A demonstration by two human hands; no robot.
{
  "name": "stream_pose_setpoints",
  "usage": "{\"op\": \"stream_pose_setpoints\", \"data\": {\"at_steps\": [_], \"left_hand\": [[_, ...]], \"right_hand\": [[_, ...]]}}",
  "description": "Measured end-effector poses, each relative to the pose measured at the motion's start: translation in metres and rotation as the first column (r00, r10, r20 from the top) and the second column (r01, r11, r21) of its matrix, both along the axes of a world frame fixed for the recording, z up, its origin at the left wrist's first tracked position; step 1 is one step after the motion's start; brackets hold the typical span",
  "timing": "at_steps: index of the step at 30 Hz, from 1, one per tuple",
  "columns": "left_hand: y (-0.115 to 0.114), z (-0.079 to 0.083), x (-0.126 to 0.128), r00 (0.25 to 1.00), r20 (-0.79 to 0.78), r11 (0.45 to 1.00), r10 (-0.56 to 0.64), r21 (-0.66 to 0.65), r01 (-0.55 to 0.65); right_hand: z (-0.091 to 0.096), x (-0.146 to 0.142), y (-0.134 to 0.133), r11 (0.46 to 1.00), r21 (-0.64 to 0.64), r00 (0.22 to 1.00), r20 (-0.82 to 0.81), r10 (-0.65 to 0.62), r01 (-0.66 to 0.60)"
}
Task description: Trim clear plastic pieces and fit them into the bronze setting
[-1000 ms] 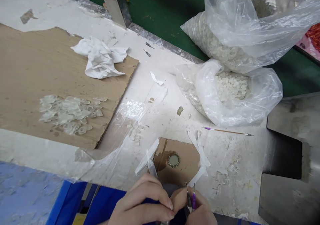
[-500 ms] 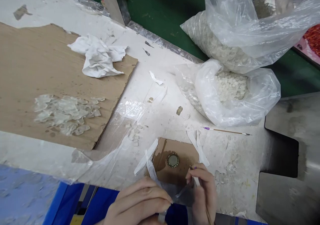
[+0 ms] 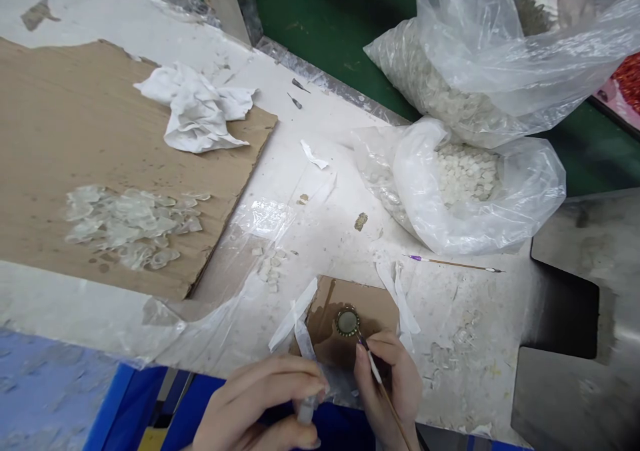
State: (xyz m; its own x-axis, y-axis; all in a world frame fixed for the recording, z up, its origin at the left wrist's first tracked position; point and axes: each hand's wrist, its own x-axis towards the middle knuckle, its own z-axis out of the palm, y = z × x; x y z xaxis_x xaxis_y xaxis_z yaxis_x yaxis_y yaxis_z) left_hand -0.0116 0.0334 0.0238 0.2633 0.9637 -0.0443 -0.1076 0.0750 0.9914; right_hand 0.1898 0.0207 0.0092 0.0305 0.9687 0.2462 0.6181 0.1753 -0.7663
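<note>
A small round metal piece with a scalloped rim, like a bottle cap (image 3: 347,321), lies on a wet-stained cardboard piece (image 3: 380,303). My right hand (image 3: 393,381) pinches a thin wooden-handled stick tool (image 3: 376,371) with a white section and dark tip. That tip meets the lower right rim of the cap, or sits right beside it. At the front edge, my left hand (image 3: 263,401) is closed on a small translucent plastic tube (image 3: 307,409); fingers hide part of it. White strips (image 3: 293,314) cross the cardboard's left side.
A similar stick tool (image 3: 455,263) lies right of the cardboard. Behind it stands an open plastic bag (image 3: 530,191) of pale chips, with another bag (image 3: 400,54) beyond. At left, a large cardboard sheet (image 3: 60,137) bears clear flakes (image 3: 133,221) and a white cloth (image 3: 197,114).
My right hand has moved left, bringing the tool's tip to the cap's rim. The left hand has shifted slightly left and turned, so more of the translucent tube shows.
</note>
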Motion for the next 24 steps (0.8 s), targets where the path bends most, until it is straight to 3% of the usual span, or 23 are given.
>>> {"op": "stream_pose_setpoints", "data": {"at_steps": [8,11,14,18,20,22,24], "left_hand": [[0.014,0.003,0.011,0.986,0.077,0.989,0.147,0.003,-0.148],[0.014,0.002,0.011,0.983,0.12,0.991,0.136,-0.03,-0.133],[0.009,0.0,0.008,0.982,0.173,0.977,0.082,-0.207,-0.045],[0.002,-0.001,0.009,0.918,0.389,0.883,0.08,-0.455,0.115],[0.0,0.001,0.014,0.874,0.479,0.852,0.081,-0.488,0.189],[0.0,0.003,0.02,0.833,0.543,0.827,0.103,-0.512,0.232],[-0.001,0.007,0.025,0.806,0.566,0.777,0.172,-0.581,0.242]], "right_hand": [[-0.003,-0.002,0.005,0.997,0.066,0.997,0.073,0.038,-0.043],[-0.004,-0.002,0.005,0.997,0.067,0.998,0.047,0.036,-0.039],[0.0,-0.001,0.004,0.998,0.044,0.999,-0.03,0.036,-0.035],[0.012,0.001,0.001,0.999,-0.027,0.973,-0.227,0.027,-0.034],[0.018,-0.002,-0.001,0.997,-0.065,0.88,-0.474,0.007,-0.043],[0.023,-0.01,-0.001,0.994,-0.085,0.702,-0.713,-0.009,-0.073],[0.027,-0.019,0.0,0.993,-0.075,0.578,-0.816,-0.006,-0.096]]}}
